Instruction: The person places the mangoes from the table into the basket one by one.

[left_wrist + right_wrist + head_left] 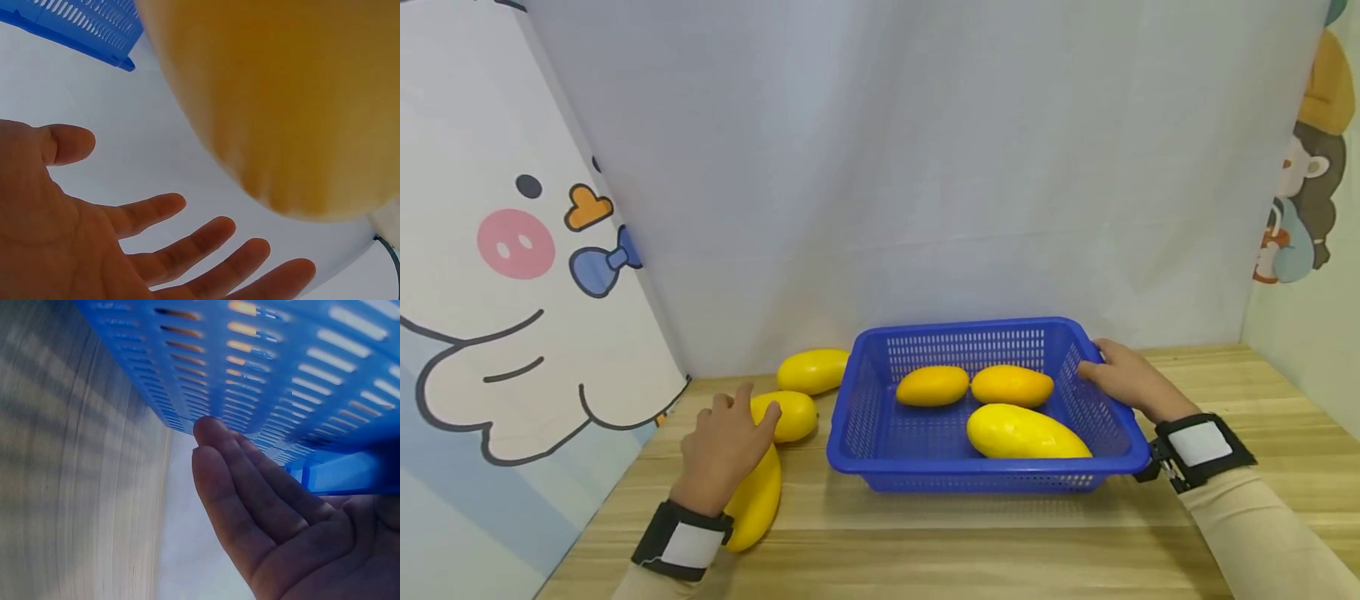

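Note:
My right hand (pixel 1123 379) grips the right end of a blue plastic basket (pixel 985 465), thumb over the rim. In the right wrist view its fingers (pixel 215 475) lie along the slotted outside wall. Inside are two orange-yellow mangoes (pixel 932 387) and a larger, bright yellow fruit (pixel 1026 433). My left hand (pixel 722 446), fingers spread, hovers over the yellow fruits left of the basket. It partly covers a mango-shaped fruit (pixel 793 415) and a longer, curved yellow fruit (pixel 756 504). The left wrist view shows the palm with nothing in it, beside a big, blurred yellow fruit (pixel 281 106).
Another yellow fruit (pixel 812 371) lies at the back, close to the basket's left corner. The wooden table (pixel 940 550) ends at a pale curtain (pixel 925 167) behind. Cartoon-printed panels (pixel 460 250) stand at both sides.

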`<move>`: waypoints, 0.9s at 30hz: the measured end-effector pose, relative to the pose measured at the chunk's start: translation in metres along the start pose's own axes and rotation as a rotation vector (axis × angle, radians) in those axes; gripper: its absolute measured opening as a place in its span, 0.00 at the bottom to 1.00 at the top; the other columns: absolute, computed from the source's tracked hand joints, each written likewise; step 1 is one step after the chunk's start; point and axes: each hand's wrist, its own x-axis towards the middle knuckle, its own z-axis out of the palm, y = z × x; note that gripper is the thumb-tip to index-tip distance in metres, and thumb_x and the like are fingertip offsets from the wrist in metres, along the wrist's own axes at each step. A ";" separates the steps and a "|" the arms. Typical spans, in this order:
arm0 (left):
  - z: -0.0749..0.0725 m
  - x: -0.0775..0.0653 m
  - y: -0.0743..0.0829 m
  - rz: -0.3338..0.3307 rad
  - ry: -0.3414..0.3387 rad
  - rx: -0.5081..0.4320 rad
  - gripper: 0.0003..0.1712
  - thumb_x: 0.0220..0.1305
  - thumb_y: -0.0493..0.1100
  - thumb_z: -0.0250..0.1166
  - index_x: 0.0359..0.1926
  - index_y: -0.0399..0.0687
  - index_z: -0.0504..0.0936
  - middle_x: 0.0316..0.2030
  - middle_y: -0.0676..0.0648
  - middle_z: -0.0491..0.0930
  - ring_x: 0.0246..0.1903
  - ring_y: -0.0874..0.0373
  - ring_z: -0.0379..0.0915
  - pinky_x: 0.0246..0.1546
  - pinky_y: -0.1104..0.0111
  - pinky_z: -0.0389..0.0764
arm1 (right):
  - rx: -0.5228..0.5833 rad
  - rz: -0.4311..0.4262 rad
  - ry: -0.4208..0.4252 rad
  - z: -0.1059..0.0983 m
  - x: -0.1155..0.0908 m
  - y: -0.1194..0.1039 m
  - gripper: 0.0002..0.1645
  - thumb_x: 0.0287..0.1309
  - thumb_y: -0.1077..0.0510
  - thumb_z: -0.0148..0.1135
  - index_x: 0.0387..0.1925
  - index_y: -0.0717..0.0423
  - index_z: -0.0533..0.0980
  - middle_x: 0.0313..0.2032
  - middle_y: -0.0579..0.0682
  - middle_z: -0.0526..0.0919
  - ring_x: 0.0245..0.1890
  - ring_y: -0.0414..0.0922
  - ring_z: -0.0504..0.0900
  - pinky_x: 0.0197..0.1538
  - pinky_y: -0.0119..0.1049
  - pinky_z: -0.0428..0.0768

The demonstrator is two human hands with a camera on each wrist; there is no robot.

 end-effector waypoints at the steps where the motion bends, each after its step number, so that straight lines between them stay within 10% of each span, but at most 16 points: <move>1: 0.001 0.000 -0.001 0.000 -0.012 0.001 0.44 0.64 0.70 0.39 0.68 0.43 0.54 0.57 0.29 0.61 0.48 0.33 0.63 0.38 0.38 0.69 | 0.003 0.001 0.000 0.000 0.000 0.000 0.37 0.65 0.51 0.44 0.63 0.76 0.51 0.53 0.73 0.68 0.42 0.56 0.77 0.41 0.47 0.78; 27: 0.025 -0.009 -0.008 0.028 -0.149 0.091 0.43 0.57 0.64 0.54 0.65 0.39 0.60 0.54 0.27 0.62 0.41 0.35 0.65 0.34 0.43 0.71 | -0.025 0.005 0.007 0.000 0.001 0.001 0.38 0.65 0.50 0.44 0.62 0.77 0.51 0.53 0.75 0.66 0.43 0.59 0.76 0.41 0.49 0.77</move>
